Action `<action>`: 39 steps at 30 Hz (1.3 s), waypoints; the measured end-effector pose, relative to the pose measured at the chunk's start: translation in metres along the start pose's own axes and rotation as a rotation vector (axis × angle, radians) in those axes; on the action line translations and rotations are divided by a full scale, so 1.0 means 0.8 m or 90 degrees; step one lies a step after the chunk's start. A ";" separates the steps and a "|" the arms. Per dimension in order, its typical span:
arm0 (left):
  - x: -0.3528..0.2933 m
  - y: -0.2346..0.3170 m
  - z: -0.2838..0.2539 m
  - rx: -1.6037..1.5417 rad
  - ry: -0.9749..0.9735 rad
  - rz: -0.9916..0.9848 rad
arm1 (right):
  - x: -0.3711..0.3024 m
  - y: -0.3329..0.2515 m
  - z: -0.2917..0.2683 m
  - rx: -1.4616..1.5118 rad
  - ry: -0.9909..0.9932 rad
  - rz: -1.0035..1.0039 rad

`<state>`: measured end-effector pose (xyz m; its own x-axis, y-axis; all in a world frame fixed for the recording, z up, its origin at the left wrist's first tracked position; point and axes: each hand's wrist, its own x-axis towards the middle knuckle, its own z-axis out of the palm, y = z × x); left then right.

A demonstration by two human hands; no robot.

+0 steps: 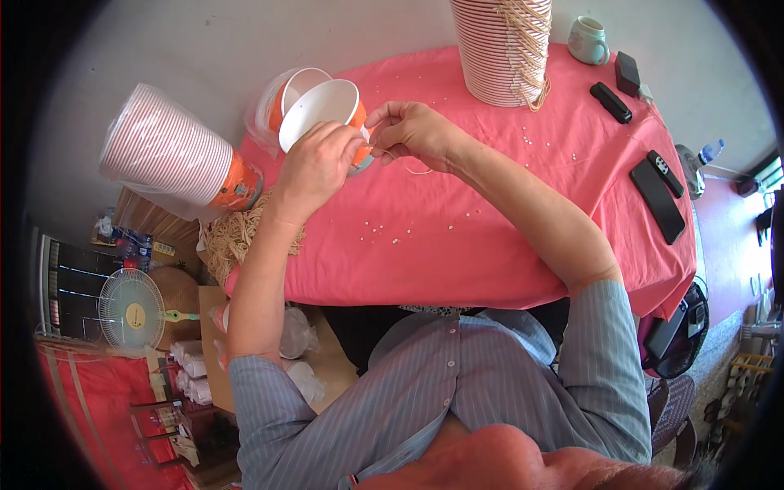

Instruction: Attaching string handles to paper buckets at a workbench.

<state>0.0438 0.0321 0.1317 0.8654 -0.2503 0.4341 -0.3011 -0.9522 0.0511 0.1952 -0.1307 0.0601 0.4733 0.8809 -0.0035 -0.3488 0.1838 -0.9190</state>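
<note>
A white paper tub with an orange outside lies tilted on the pink tablecloth, its open mouth toward the left. My left hand is at its near rim, fingers closed in a pinch on a thin beige cord. My right hand is just to the right, also pinching the cord, whose loose end trails below the fingers. How the cord meets the tub is hidden behind my fingers. A second tub lies behind in clear plastic.
A plastic-wrapped stack of tubs leans at left above a heap of cords. A tall corded tub stack stands at the back. Mug, black phone and remote are at right. White bits dot the cloth.
</note>
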 end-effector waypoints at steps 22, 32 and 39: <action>0.010 -0.002 0.004 -0.446 0.007 -0.237 | -0.008 0.000 0.011 -0.037 -0.019 0.013; 0.002 -0.011 0.004 -0.543 0.014 -0.260 | -0.003 0.003 0.005 -0.053 -0.023 0.026; -0.008 -0.018 -0.001 -0.500 0.008 -0.276 | 0.000 0.004 -0.006 -0.020 -0.047 0.055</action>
<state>0.0424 0.0476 0.1286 0.9639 0.1090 0.2431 -0.1405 -0.5673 0.8115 0.1978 -0.1325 0.0554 0.3814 0.9228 -0.0546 -0.3594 0.0936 -0.9285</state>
